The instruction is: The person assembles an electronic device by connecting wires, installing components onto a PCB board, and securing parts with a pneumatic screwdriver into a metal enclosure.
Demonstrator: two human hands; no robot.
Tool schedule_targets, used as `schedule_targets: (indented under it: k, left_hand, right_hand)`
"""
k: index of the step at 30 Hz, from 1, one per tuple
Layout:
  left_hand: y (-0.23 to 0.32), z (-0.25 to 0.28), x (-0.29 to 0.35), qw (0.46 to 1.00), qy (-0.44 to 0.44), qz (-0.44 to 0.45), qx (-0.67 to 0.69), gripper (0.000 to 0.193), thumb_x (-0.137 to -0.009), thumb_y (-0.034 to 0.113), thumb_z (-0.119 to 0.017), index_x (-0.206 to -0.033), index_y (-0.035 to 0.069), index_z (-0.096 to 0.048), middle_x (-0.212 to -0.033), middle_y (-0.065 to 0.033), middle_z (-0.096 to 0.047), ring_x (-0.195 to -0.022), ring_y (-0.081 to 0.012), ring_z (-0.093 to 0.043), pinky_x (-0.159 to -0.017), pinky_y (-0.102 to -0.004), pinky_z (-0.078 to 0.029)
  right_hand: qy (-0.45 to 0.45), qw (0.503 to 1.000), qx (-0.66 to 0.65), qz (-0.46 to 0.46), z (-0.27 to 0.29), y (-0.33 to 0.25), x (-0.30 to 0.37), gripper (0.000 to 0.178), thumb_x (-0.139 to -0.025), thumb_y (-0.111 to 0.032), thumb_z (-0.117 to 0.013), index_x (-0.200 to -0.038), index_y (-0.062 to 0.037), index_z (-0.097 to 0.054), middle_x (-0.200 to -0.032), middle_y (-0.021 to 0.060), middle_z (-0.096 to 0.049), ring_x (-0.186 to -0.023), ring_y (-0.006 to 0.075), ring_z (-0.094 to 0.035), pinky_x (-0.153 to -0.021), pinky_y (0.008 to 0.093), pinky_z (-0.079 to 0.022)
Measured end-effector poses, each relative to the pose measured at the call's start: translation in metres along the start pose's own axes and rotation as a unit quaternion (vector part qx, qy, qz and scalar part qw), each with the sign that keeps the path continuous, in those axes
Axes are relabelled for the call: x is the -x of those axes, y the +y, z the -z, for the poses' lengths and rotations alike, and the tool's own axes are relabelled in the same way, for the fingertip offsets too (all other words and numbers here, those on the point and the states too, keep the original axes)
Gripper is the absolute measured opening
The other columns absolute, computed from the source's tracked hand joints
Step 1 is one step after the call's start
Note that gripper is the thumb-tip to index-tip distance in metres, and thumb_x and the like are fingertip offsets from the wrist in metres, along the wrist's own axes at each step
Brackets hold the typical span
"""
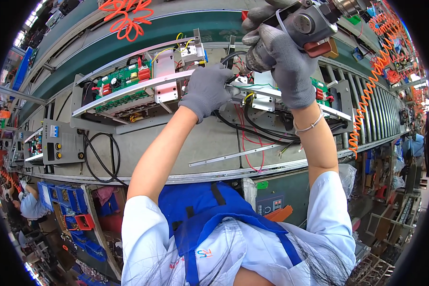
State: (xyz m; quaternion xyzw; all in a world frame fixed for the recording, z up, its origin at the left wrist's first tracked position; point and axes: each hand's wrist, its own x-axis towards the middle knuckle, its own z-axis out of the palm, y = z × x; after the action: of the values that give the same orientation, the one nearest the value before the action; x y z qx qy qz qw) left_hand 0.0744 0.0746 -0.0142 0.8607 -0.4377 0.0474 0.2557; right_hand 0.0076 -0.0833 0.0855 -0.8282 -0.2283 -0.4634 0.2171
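Your right hand is clenched around the pneumatic screwdriver, tip down at the open chassis on the conveyor's far side. Left hand grips the metal crossbar, steadying it just left of the bit.

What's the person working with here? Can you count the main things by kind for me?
Gloved hands: 2, left hand and right hand
Powered screwdrivers: 1, screwdriver gripped in the right hand
Open metal chassis: 1, chassis touched by the left hand
Green circuit boards: 2, left board and right board
Loose metal bars: 1, bar
Total: 7
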Motion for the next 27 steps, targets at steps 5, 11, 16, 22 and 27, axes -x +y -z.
schedule_targets:
  k: [5,11,16,22,27]
  left_hand:
    - [0.001,0.006,0.002,0.999,0.006,-0.006,0.042,0.037,-0.068,0.033,-0.078,-0.096,0.01,-0.068,-0.084,-0.0116,-0.061,-0.075,-0.0303,-0.062,-0.069,-0.0397,-0.048]
    - [-0.005,0.006,0.003,0.992,0.004,0.036,0.122,0.028,-0.072,0.025,-0.075,-0.094,0.009,-0.07,-0.084,-0.01,-0.059,-0.075,-0.028,-0.061,-0.069,-0.0366,-0.047]
    - [-0.005,0.008,0.001,0.993,0.022,0.01,0.116,0.023,-0.074,0.022,-0.073,-0.092,0.008,-0.07,-0.085,-0.0095,-0.059,-0.074,-0.0275,-0.061,-0.067,-0.0368,-0.047]
    - [-0.006,0.009,0.002,0.993,0.004,0.033,0.113,0.025,-0.074,0.024,-0.074,-0.093,0.009,-0.07,-0.086,-0.009,-0.06,-0.074,-0.0277,-0.06,-0.068,-0.0376,-0.047]
    - [0.002,0.012,0.002,0.995,-0.03,0.051,0.081,0.031,-0.071,0.029,-0.076,-0.094,0.011,-0.07,-0.089,-0.0092,-0.061,-0.078,-0.0281,-0.062,-0.07,-0.0378,-0.048]
  right_hand:
    - [0.085,0.91,-0.343,-0.216,-0.011,-0.018,-0.022,0.017,-0.082,-0.004,-0.06,-0.096,0.0052,-0.063,-0.09,0.0117,-0.068,-0.078,0.0168,-0.067,-0.074,0.0294,-0.054]
    - [0.129,0.899,-0.328,-0.261,-0.008,-0.01,-0.013,0.015,-0.081,-0.004,-0.062,-0.093,0.0043,-0.064,-0.09,0.0093,-0.068,-0.076,0.0152,-0.066,-0.072,0.0279,-0.053]
    - [0.144,0.944,-0.206,-0.215,-0.006,-0.007,-0.012,0.012,-0.079,-0.006,-0.066,-0.086,0.0031,-0.066,-0.086,0.0058,-0.067,-0.073,0.0134,-0.064,-0.07,0.0264,-0.051]
    - [0.107,0.895,-0.339,-0.268,-0.007,-0.02,-0.018,0.011,-0.08,-0.008,-0.066,-0.085,0.0026,-0.065,-0.088,0.0061,-0.067,-0.076,0.0116,-0.064,-0.072,0.0268,-0.051]
    - [0.131,0.928,-0.243,-0.251,-0.008,0.013,0.013,0.012,-0.08,-0.007,-0.068,-0.089,0.0003,-0.067,-0.089,0.0055,-0.066,-0.077,0.0131,-0.063,-0.072,0.028,-0.051]
